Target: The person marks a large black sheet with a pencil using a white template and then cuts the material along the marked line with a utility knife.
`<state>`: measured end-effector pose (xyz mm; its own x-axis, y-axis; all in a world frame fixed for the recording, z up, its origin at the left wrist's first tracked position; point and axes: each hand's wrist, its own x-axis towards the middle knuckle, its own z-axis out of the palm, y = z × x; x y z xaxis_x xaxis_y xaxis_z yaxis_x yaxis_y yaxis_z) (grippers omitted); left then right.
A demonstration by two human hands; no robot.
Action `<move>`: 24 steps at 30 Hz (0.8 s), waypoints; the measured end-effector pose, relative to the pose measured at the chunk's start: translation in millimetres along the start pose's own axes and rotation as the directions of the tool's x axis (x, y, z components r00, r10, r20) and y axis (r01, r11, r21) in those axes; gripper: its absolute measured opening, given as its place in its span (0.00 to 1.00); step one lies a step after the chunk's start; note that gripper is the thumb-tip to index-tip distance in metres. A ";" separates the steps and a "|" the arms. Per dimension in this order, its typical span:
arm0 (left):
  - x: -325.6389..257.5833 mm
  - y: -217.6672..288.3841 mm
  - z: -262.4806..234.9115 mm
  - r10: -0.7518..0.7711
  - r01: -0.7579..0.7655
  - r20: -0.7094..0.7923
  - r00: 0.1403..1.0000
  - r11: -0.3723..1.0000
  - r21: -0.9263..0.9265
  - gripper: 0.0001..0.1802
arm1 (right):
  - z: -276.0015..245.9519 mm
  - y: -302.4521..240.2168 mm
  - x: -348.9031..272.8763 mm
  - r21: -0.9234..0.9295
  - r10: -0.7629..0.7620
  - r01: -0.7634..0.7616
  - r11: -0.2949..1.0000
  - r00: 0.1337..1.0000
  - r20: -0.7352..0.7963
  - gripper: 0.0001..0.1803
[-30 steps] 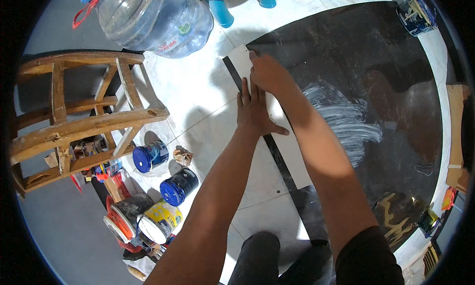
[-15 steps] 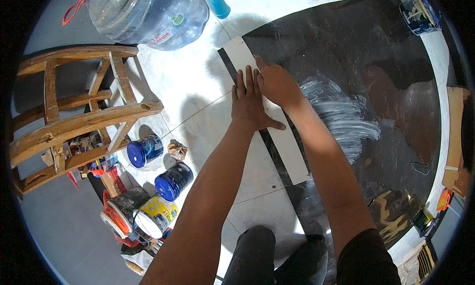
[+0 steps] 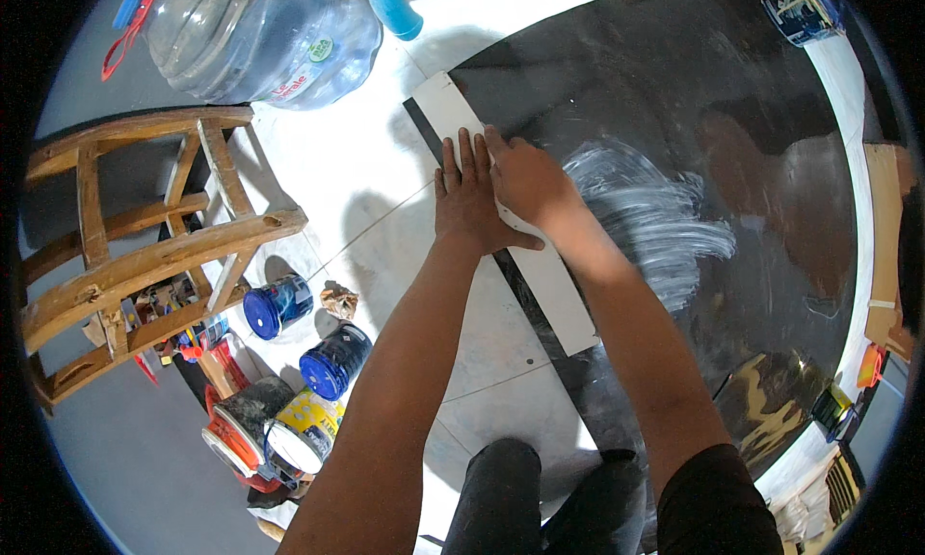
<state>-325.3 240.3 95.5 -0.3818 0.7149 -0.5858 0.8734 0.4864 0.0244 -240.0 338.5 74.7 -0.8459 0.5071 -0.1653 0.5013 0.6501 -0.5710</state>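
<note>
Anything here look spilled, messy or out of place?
A streaky white smear marks the dark sheet, right of the right hand; it looks odd against the mostly dark surface, though whether it was spilled is unclear. A crumpled brownish scrap, perhaps litter, lies by the blue-lidded cans.

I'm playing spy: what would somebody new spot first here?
Probably the big dark sheet on the right, with white smears near its middle. Then the pale strip near the sheet's left edge, under the flat left hand, the right hand alongside. Also the clear bottle, upper left.
</note>
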 end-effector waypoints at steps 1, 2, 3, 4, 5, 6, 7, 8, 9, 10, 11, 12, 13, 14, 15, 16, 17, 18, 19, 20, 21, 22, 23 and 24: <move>-0.5 -0.8 0.0 -0.002 0.002 -0.007 1.000 1.000 -0.005 1.02 | -1.0 -0.8 -4.1 -0.020 -0.041 0.040 0.999 0.998 -0.043 0.23; -0.6 -1.2 0.4 -0.004 0.004 -0.013 1.000 1.000 -0.011 1.02 | -2.3 -0.9 -7.1 -0.001 -0.009 0.009 1.000 1.000 -0.002 0.27; -0.2 -0.8 1.2 -0.004 0.004 -0.015 1.000 1.000 0.000 1.02 | -3.5 -0.7 -9.6 0.016 0.022 -0.023 1.000 0.999 0.039 0.31; 1.3 0.2 2.7 -0.002 0.002 -0.015 1.000 1.000 0.010 1.02 | -4.6 0.1 -11.9 0.032 0.054 -0.057 0.998 0.995 0.081 0.35; 2.9 1.0 4.6 0.001 -0.001 -0.016 1.000 1.000 0.020 1.01 | -3.8 1.9 -14.1 0.035 0.069 -0.072 0.997 0.993 0.094 0.35; 4.3 0.7 7.0 0.024 -0.024 -0.042 0.999 1.000 0.016 0.99 | -2.4 3.8 -16.4 0.036 0.084 -0.088 0.995 0.991 0.107 0.35; 4.6 -2.4 10.5 0.044 -0.044 -0.067 0.997 0.999 0.014 0.96 | -3.4 1.7 -18.3 0.042 0.097 -0.102 0.994 0.988 0.121 0.35; 5.1 -5.0 13.9 0.065 -0.064 -0.091 0.994 0.998 0.013 0.94 | -4.6 -0.1 -21.5 0.046 0.102 -0.109 0.993 0.986 0.129 0.35; 5.3 -7.3 17.4 0.071 -0.069 -0.099 0.993 0.997 0.021 0.93 | -5.9 -1.8 -25.5 0.049 0.107 -0.115 0.992 0.985 0.137 0.35; 5.4 -8.6 18.7 0.078 -0.075 -0.110 0.991 0.997 0.030 0.91 | -9.1 -3.6 -27.8 0.052 0.113 -0.122 0.991 0.983 0.143 0.35; 6.3 -9.0 19.6 0.085 -0.080 -0.120 0.989 0.996 0.040 0.90 | -8.0 -3.2 -28.4 0.043 0.102 -0.109 0.993 0.986 0.131 0.35; 8.5 -9.1 20.8 0.068 -0.063 -0.109 0.992 0.997 0.047 0.93 | -5.6 -2.7 -28.7 0.035 0.091 -0.095 0.995 0.989 0.119 0.35; 10.8 -8.0 20.4 0.052 -0.046 -0.098 0.994 0.997 0.055 0.96 | -3.8 -1.5 -29.4 0.026 0.079 -0.083 0.996 0.991 0.108 0.36; 12.6 -6.5 20.2 0.034 -0.029 -0.088 0.996 0.998 0.063 0.99 | -2.3 -0.1 -30.7 0.006 0.073 -0.074 0.997 0.993 0.096 0.36; 13.6 -4.7 20.5 0.025 -0.020 -0.064 0.998 0.997 0.075 0.99 | -0.8 1.0 -32.3 -0.015 0.067 -0.066 0.998 0.994 0.085 0.36; 11.9 -1.0 16.3 0.016 -0.012 -0.038 0.999 0.996 0.087 0.98 | 0.1 1.2 -34.5 -0.034 0.060 -0.058 0.998 0.995 0.075 0.36; 10.8 1.6 14.0 0.005 -0.004 -0.012 1.000 0.995 0.099 0.98 | 1.0 1.7 -37.4 -0.058 0.050 -0.047 0.997 0.998 0.045 0.33; 11.4 1.8 15.8 0.010 -0.008 -0.015 1.000 0.994 0.110 0.97 | 1.9 2.0 -40.8 -0.082 0.039 -0.037 0.996 0.999 0.016 0.30; 11.6 0.0 17.6 0.011 -0.009 -0.021 1.000 0.993 0.121 0.97 | 1.2 0.9 -43.4 -0.107 0.022 -0.024 0.994 1.000 -0.013 0.27; 12.4 -1.8 19.4 0.013 -0.009 -0.027 1.000 0.991 0.131 0.96 | 0.5 0.0 -45.7 -0.114 0.024 -0.024 0.993 1.000 -0.004 0.27; 13.5 -3.7 21.1 0.014 -0.011 -0.027 1.000 0.990 0.139 0.96 | -0.2 -0.9 -47.9 -0.123 0.025 -0.024 0.992 1.000 0.006 0.27; 14.0 -4.4 21.4 0.016 -0.012 -0.025 1.000 0.989 0.146 0.95 | -0.9 -1.0 -50.0 -0.131 0.026 -0.024 0.991 1.000 0.017 0.27; 14.4 -4.5 22.1 0.018 -0.014 -0.023 1.000 0.988 0.152 0.95 | -1.9 -0.7 -51.7 -0.121 0.033 -0.027 0.992 0.998 0.049 0.30; 14.7 -4.1 23.1 0.005 -0.003 -0.011 1.000 0.988 0.154 0.94 | -3.0 -0.1 -53.4 -0.110 0.039 -0.030 0.993 0.996 0.081 0.34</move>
<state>-327.6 237.3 68.1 -0.3806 0.7227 -0.5769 0.9107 0.4011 -0.0984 -194.3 313.1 86.0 -0.8378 0.4842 -0.2524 0.5433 0.6932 -0.4735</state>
